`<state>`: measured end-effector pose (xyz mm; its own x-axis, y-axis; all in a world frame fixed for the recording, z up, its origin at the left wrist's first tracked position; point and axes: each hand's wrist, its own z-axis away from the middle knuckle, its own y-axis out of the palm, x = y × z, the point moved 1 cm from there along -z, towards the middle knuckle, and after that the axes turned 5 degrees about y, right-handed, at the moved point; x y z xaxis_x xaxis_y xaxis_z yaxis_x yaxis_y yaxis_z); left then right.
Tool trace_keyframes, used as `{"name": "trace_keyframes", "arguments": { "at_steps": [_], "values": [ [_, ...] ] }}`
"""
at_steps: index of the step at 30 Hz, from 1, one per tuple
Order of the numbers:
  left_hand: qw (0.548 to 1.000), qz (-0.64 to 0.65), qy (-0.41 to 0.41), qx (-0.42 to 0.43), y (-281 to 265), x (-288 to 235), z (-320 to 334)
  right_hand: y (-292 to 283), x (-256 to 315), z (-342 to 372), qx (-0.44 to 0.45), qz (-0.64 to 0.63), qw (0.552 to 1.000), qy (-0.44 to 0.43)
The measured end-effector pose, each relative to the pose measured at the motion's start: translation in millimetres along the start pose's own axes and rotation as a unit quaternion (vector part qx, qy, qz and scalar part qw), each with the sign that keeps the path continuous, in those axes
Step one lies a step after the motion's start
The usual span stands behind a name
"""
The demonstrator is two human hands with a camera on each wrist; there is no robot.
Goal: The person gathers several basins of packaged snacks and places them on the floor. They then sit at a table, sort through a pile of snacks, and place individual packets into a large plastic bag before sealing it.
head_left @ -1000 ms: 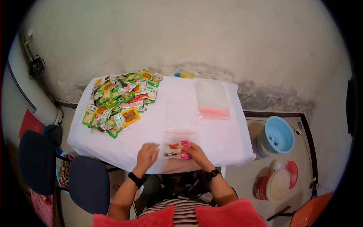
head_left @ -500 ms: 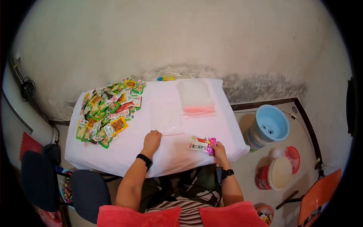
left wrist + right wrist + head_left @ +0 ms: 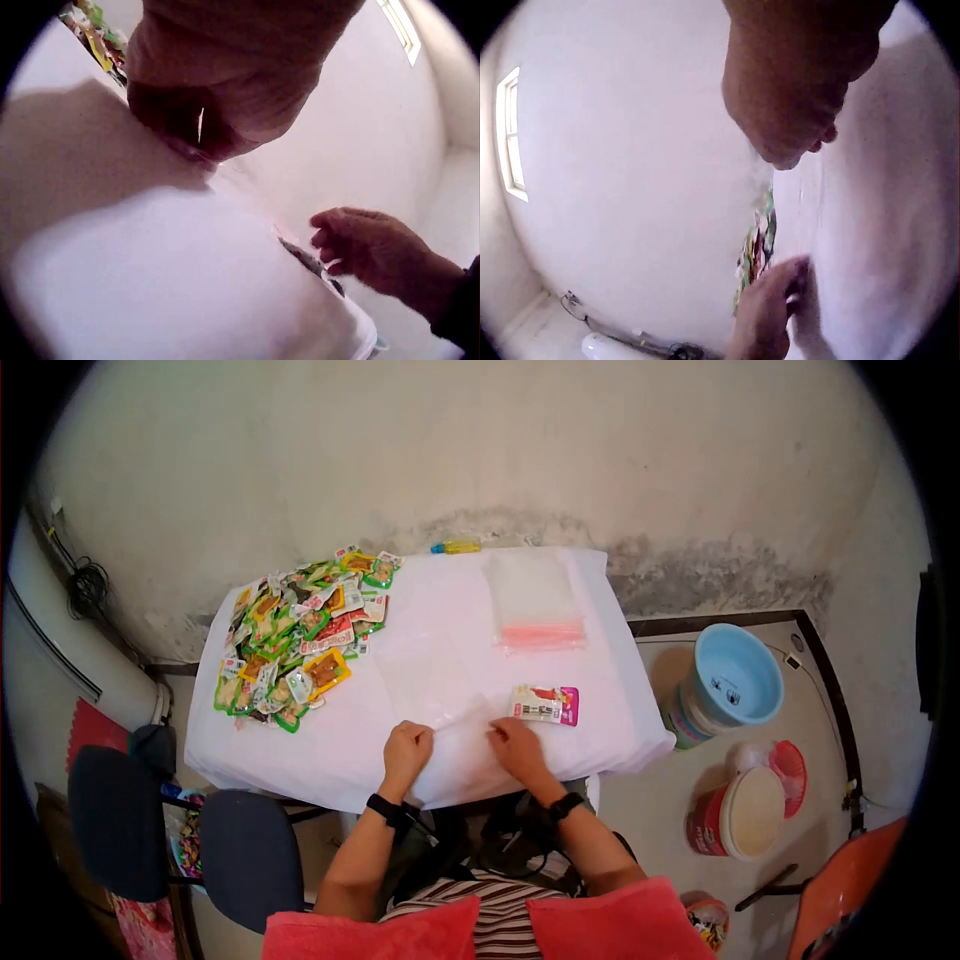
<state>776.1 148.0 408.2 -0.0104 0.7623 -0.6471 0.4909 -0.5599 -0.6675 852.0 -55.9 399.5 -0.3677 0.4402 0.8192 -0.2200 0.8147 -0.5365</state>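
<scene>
A flat, clear plastic bag (image 3: 425,685) lies on the white-covered table in the head view. My left hand (image 3: 408,753) has its fingers curled at the bag's near edge and pinches it; in the left wrist view a glossy bit of film shows under that hand (image 3: 225,82). My right hand (image 3: 518,750) is just right of the bag's near corner, its fingers loosely bent, with nothing visible between them in the left wrist view. Beyond that hand lies a pink and white snack packet (image 3: 545,705), flat on the cloth.
A heap of snack packets (image 3: 300,635) covers the table's left part. A stack of clear bags with pink-red edges (image 3: 540,605) lies back right, and a yellow and blue item (image 3: 457,547) at the back edge. Right of the table stand a blue basin (image 3: 738,675) and a lidded bucket (image 3: 750,815).
My right hand carried the snack packet to the right, let go of it on the table and came back leftward to the bag. My left hand moved to the bag's near edge.
</scene>
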Motion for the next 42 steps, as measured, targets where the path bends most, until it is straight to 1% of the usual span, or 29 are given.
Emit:
{"name": "trace_keyframes", "arguments": {
  "at_steps": [1,2,3,4,5,6,7,8,9,10,12,14,16,18,19,21,24,27,28,30,34,36,37,39,40,42],
  "values": [
    [1.0,0.001,-0.001,0.0,0.7,-0.5,-2.1,21.6,-7.4,-1.3,0.023,-0.045,0.998,0.041],
    [1.0,0.005,-0.023,0.018,1.5,0.7,-4.6,35.0,-5.8,-5.0,0.047,-0.09,0.992,0.08],
    [0.998,0.008,-0.047,0.035,1.4,2.5,-5.6,43.2,-5.6,-7.2,0.048,-0.089,0.992,0.079],
    [0.998,0.007,-0.049,0.034,1.2,4.1,-5.0,44.8,4.1,-11.6,0.072,-0.199,0.959,0.189],
    [0.999,0.001,-0.038,0.036,2.3,4.9,-4.0,45.9,10.6,-13.7,0.093,-0.304,0.901,0.295],
    [0.999,-0.006,-0.026,0.038,4.1,5.4,-3.4,48.6,9.2,-15.7,0.094,-0.303,0.901,0.296],
    [0.999,-0.006,-0.027,0.038,3.1,-0.3,-3.1,50.8,6.6,-18.5,0.098,-0.344,0.881,0.309],
    [0.998,-0.04,0.036,0.025,1.6,-9.0,-2.2,52.6,3.9,-20.1,0.102,-0.383,0.86,0.321],
    [0.992,-0.073,0.098,0.012,1.6,-15.3,-1.6,53.9,0.9,-20.4,0.101,-0.382,0.861,0.322],
    [0.993,-0.071,0.098,0.012,4.6,-15.0,-1.2,53.1,1.4,-20.5,0.102,-0.386,0.855,0.331],
    [0.987,-0.107,0.113,0.035,11.6,-13.1,-1.6,50.7,3.4,-21.2,0.101,-0.389,0.851,0.338],
    [0.989,-0.099,0.102,0.038,16.6,-13.2,-1.7,48.5,2.6,-21.9,0.112,-0.403,0.837,0.353],
    [0.991,-0.092,0.089,0.043,20.0,-11.0,-2.7,45.0,2.5,-22.6,0.122,-0.408,0.834,0.35],
    [0.995,-0.066,0.08,0.018,21.5,-6.3,-0.2,43.2,3.4,-19.6,0.135,-0.414,0.829,0.352],
    [0.995,-0.066,0.076,0.019,20.9,-3.9,0.1,41.6,5.4,-19.6,0.133,-0.409,0.833,0.348],
    [0.999,-0.018,0.042,0.029,20.1,1.2,-4.1,41.8,6.7,-20.4,0.131,-0.404,0.837,0.346],
    [0.998,-0.023,0.022,0.047,22.7,4.7,-7.4,43.8,3.2,-22.3,0.134,-0.402,0.84,0.34],
    [0.998,-0.032,0.022,0.043,22.6,-0.7,-7.5,43.8,6.7,-25.1,0.128,-0.394,0.838,0.355],
    [0.998,-0.031,0.023,0.044,22.5,-3.6,-7.2,43.7,10.7,-25.6,0.111,-0.386,0.84,0.366],
    [0.999,-0.023,0.033,0.013,21.3,-9.2,-6.2,44.7,14.3,-25.8,0.093,-0.378,0.841,0.376],
    [0.997,-0.062,0.046,0.029,15.5,-19.2,-8.2,48.6,8.6,-27.0,0.09,-0.362,0.848,0.376],
    [0.991,-0.104,0.082,-0.008,12.6,-17.2,-10.0,49.1,5.4,-26.8,0.096,-0.357,0.851,0.373],
    [0.991,-0.104,0.083,-0.01,7.9,-21.0,-13.3,48.6,5.7,-26.7,0.1,-0.36,0.848,0.376],
    [0.985,-0.075,0.125,-0.094,-3.9,-29.5,-19.1,48.0,6.0,-27.0,0.103,-0.364,0.845,0.378],
    [0.985,-0.074,0.125,-0.094,-7.1,-31.1,-21.7,46.8,7.5,-26.5,0.103,-0.358,0.847,0.378],
    [0.968,-0.076,0.203,-0.129,-12.2,-34.0,-24.6,45.6,9.0,-25.9,0.104,-0.353,0.849,0.378]
  ]
}}
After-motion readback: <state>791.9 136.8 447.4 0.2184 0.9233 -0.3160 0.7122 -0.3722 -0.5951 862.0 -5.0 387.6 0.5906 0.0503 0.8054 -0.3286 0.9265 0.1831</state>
